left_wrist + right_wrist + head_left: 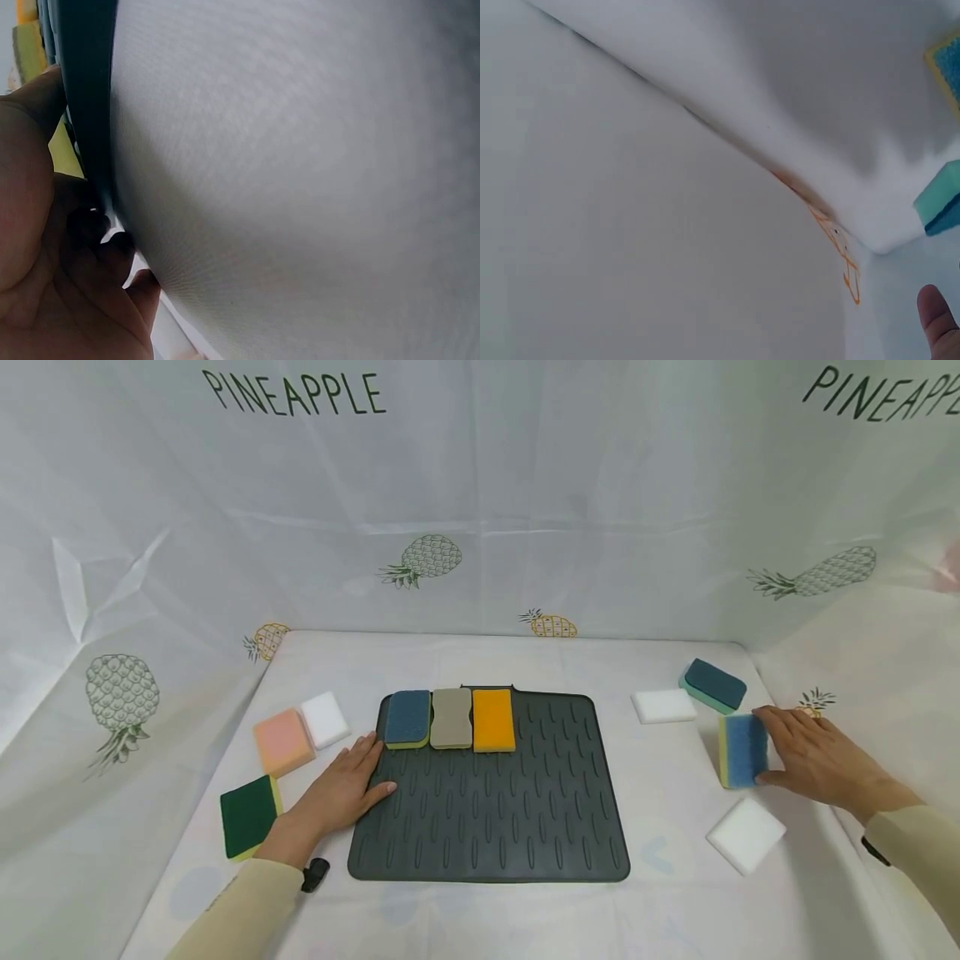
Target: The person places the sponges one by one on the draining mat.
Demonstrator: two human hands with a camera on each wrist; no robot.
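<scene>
My left hand (341, 793) rests along the left edge of a dark grey ribbed mat (487, 827), its thumb over the surface. In the left wrist view, the left fingers (142, 296) sit beside the mat's dark edge (86, 90). A blue sponge (408, 718), a beige sponge (452, 718) and an orange sponge (493, 720) stand in a row along the mat's far left part. Out to the right, my right hand (821, 764) reaches a blue-and-yellow sponge (742, 752), thumb and fingers spread at its right side. The right wrist view catches only that sponge's corner (946, 67).
Left of the mat lie a pink sponge (282, 742), a white sponge (325, 720) and a green-and-yellow sponge (249, 816). On the right are a dark-topped teal sponge (712, 685) and white sponges (663, 706) near and far. A pineapple-print sheet (480, 485) rises behind the table.
</scene>
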